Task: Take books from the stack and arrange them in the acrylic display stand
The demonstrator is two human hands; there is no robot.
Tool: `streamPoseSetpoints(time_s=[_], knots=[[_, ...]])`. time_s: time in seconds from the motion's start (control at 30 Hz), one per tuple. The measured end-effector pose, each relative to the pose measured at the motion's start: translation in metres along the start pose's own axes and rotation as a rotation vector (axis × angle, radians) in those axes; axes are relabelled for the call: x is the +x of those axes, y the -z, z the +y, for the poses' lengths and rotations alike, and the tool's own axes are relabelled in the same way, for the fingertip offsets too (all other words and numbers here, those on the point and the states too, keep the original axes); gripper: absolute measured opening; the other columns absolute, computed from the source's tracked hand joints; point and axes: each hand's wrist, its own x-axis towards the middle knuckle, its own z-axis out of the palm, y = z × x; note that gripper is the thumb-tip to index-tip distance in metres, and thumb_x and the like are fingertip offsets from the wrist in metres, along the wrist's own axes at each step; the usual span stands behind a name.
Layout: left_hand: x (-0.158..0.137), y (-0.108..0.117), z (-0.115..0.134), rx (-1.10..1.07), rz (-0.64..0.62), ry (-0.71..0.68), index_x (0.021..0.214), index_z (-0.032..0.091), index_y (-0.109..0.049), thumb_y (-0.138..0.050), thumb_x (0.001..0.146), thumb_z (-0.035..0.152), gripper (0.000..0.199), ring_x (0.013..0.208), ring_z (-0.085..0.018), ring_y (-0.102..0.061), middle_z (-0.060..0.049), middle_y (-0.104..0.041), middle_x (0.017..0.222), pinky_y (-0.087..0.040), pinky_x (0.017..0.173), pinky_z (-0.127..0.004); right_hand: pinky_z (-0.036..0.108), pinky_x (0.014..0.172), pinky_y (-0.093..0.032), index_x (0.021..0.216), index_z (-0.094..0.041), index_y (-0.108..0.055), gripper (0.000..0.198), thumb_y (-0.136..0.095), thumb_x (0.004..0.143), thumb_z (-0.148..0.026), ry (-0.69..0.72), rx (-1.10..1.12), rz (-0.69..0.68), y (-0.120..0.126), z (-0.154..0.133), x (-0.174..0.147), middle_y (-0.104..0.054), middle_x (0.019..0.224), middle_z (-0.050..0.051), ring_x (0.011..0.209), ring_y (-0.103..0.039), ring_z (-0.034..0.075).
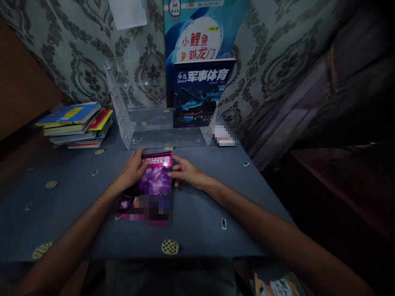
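both forearms reach in from the near edge of the surface (200,230), angled toward each other, to meet at a purple book (156,179) lying face up before a clear stand (166,137). the left hand (134,167) comes in palm down at the upper left, thumb laid over the cover and fingers straight along the side, gripping that edge. the right hand (187,172), turned inward with fingers loosely curled and a little parted, pinches the right edge below the top corner, thumb tip at the cover's rim. the fingertips beneath are hidden.

the book's top lies just short of the stand, where a blue book (196,102) stands upright at the right end; the stand's left part offers open room. patterned surface stretches between the purple book and the front edge, and out past the right hand to the slanting right edge. a stack of books (72,123) sits beyond the left hand, left of the stand, and a blurred white item (224,135) lies just beside the stand's right end.
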Motion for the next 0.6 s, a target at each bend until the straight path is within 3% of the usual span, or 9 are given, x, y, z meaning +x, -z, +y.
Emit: streamPoseSetpoints(time_s=[0.13, 0.23, 0.37, 0.47, 0.6], knots=[[0.009, 0.005, -0.009, -0.435, 0.159, 0.263, 0.134, 0.022, -0.051, -0.063, 0.084, 0.027, 0.052, 0.125, -0.026, -0.061, -0.014, -0.055, 0.144, -0.05, 0.105, -0.043, 0.02, 0.049, -0.051, 0.117, -0.02, -0.057, 0.059, -0.085, 0.066, -0.029, 0.074, 0.045, 0.144, 0.002, 0.003, 0.004, -0.067, 0.07, -0.006, 0.055, -0.059, 0.01], [0.012, 0.01, -0.004, -0.778, 0.195, 0.438, 0.122, 0.019, -0.057, -0.068, 0.078, 0.016, 0.045, 0.096, -0.018, -0.07, -0.009, -0.069, 0.116, -0.057, 0.082, -0.03, 0.019, 0.047, -0.045, 0.107, -0.021, -0.06, 0.049, -0.083, 0.066, -0.033, 0.162, 0.042, 0.3, 0.006, 0.003, 0.006, -0.061, 0.064, -0.008, 0.052, -0.053, 0.008], [0.008, 0.012, 0.01, -1.057, -0.109, 0.502, 0.105, 0.013, -0.066, -0.072, 0.075, 0.011, 0.03, 0.067, -0.013, -0.068, -0.006, -0.073, 0.086, -0.057, 0.065, -0.025, 0.019, 0.044, -0.037, 0.106, -0.021, -0.063, 0.048, -0.082, 0.067, -0.04, 0.277, 0.008, 0.452, 0.014, 0.0, 0.006, -0.053, 0.061, -0.009, 0.05, -0.045, 0.007], [0.003, 0.011, 0.018, -1.042, -0.31, 0.479, 0.111, 0.016, -0.068, -0.078, 0.076, 0.016, 0.035, 0.071, -0.015, -0.071, -0.006, -0.075, 0.092, -0.059, 0.066, -0.026, 0.018, 0.041, -0.03, 0.106, -0.021, -0.065, 0.047, -0.081, 0.07, -0.046, 0.336, -0.026, 0.511, 0.02, -0.003, 0.006, -0.047, 0.058, -0.01, 0.046, -0.037, 0.006], [-0.001, 0.01, 0.02, -1.0, -0.402, 0.419, 0.121, 0.021, -0.065, -0.085, 0.074, 0.024, 0.051, 0.073, -0.016, -0.073, -0.005, -0.076, 0.094, -0.061, 0.065, -0.027, 0.018, 0.038, -0.027, 0.106, -0.022, -0.066, 0.047, -0.082, 0.071, -0.048, 0.363, -0.025, 0.505, 0.026, -0.006, 0.005, -0.046, 0.056, -0.011, 0.043, -0.033, 0.005]])
